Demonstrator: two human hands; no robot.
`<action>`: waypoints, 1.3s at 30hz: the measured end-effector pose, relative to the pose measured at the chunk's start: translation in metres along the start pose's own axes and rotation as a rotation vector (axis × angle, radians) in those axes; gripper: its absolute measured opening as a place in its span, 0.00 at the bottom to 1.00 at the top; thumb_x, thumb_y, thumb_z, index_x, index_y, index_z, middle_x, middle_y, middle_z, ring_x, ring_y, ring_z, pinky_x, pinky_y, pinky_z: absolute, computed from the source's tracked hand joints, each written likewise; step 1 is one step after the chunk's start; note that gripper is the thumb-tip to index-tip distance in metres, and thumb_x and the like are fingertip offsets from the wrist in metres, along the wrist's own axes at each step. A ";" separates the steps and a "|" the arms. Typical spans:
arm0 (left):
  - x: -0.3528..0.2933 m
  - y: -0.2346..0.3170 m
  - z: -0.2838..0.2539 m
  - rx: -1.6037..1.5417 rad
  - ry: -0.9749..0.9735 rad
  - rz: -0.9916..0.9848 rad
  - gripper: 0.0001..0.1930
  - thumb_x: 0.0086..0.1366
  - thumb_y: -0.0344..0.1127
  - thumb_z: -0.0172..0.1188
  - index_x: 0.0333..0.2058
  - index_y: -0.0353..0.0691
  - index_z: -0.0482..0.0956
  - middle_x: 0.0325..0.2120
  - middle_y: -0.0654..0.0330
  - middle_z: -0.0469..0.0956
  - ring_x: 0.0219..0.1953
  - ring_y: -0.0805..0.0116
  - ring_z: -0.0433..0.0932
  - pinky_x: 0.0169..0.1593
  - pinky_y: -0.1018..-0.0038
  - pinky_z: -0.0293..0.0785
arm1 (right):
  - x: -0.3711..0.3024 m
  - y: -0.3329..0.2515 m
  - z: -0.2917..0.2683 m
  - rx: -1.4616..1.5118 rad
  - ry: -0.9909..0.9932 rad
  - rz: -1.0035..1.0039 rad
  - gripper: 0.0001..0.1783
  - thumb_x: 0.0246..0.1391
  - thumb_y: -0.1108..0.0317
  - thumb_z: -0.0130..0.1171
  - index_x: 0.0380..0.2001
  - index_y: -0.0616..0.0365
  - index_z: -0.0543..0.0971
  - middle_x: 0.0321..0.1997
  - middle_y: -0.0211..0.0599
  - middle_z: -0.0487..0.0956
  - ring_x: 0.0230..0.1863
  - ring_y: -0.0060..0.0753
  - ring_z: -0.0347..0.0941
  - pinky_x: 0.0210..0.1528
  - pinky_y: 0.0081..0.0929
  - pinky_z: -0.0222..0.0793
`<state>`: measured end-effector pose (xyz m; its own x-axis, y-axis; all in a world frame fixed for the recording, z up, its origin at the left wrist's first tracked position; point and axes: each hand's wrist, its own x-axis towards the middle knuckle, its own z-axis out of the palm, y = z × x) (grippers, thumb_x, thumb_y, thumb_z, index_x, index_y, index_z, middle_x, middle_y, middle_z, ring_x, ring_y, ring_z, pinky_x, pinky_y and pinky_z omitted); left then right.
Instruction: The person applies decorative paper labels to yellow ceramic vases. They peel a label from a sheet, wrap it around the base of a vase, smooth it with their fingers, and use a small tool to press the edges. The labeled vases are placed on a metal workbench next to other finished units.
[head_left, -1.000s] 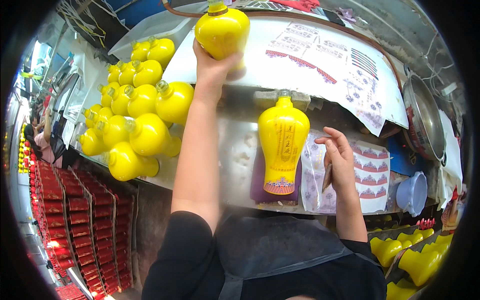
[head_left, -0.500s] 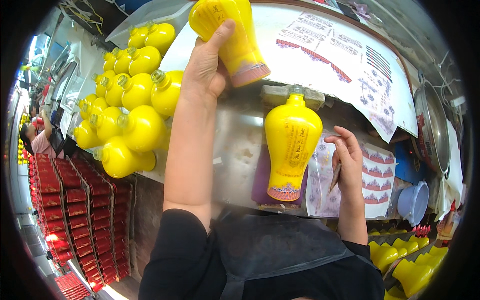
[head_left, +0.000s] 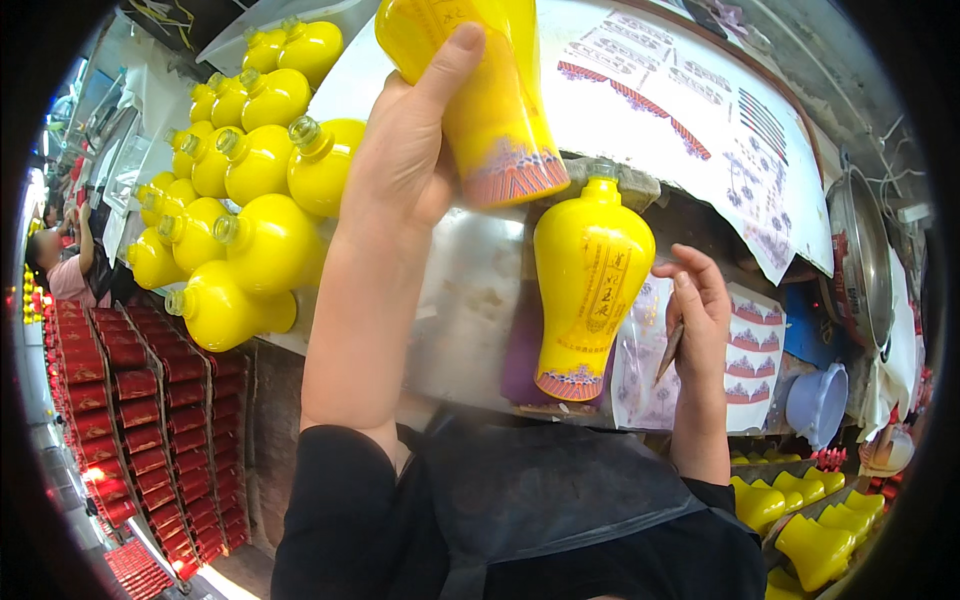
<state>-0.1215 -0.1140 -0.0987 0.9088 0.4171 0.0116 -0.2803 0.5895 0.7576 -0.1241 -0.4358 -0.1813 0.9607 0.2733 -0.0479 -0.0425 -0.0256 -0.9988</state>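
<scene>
Step judged as bottle transfer: the raised bottle (head_left: 505,125) is gripped by the left hand (head_left: 405,150), thumb pressed on its side, other fingers hidden. A second bottle (head_left: 594,285) is laid over the purple pad (head_left: 523,360). A thin scraper (head_left: 668,356) is held in the right hand (head_left: 702,320), fingers loosely curled. Next, steady setting-down, decals (head_left: 515,178) unrubbed, is probably called for.

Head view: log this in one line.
left hand: grips tilted decorated yellow bottle | right hand: holds thin brown item | second decorated bottle: on purple pad, neck at grey block | plain yellow bottles: grouped left
</scene>
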 end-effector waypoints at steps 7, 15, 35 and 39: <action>-0.049 0.007 -0.008 -0.013 -0.145 -0.135 0.26 0.68 0.33 0.65 0.62 0.33 0.71 0.55 0.53 0.80 0.57 0.59 0.80 0.63 0.61 0.76 | -0.018 -0.048 0.020 -0.104 -0.050 -0.188 0.16 0.66 0.72 0.57 0.56 0.60 0.78 0.47 0.35 0.84 0.30 0.10 0.69 0.30 0.11 0.63; -0.090 0.004 -0.018 0.084 -0.165 -0.194 0.32 0.64 0.31 0.67 0.65 0.35 0.65 0.57 0.58 0.76 0.59 0.63 0.77 0.66 0.64 0.71 | -0.027 -0.086 0.054 -0.418 -0.285 -0.546 0.17 0.58 0.80 0.60 0.50 0.64 0.84 0.37 0.40 0.84 0.30 0.26 0.78 0.34 0.21 0.71; -0.121 0.002 -0.028 0.195 -0.112 -0.065 0.37 0.62 0.31 0.61 0.70 0.33 0.62 0.64 0.49 0.73 0.65 0.54 0.74 0.69 0.60 0.69 | -0.035 -0.088 0.087 -0.803 -0.410 -0.931 0.35 0.39 0.85 0.64 0.56 0.53 0.85 0.26 0.34 0.74 0.21 0.31 0.72 0.23 0.28 0.70; -0.121 0.003 -0.030 0.193 -0.130 -0.071 0.38 0.62 0.31 0.62 0.70 0.33 0.61 0.63 0.49 0.73 0.65 0.53 0.74 0.69 0.59 0.69 | -0.035 -0.082 0.091 -0.792 -0.350 -0.991 0.33 0.35 0.78 0.69 0.52 0.52 0.87 0.23 0.30 0.68 0.18 0.28 0.71 0.19 0.27 0.67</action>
<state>-0.2414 -0.1419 -0.1177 0.9597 0.2796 0.0281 -0.1612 0.4656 0.8702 -0.1791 -0.3562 -0.0990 0.3647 0.7321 0.5753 0.9208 -0.1919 -0.3395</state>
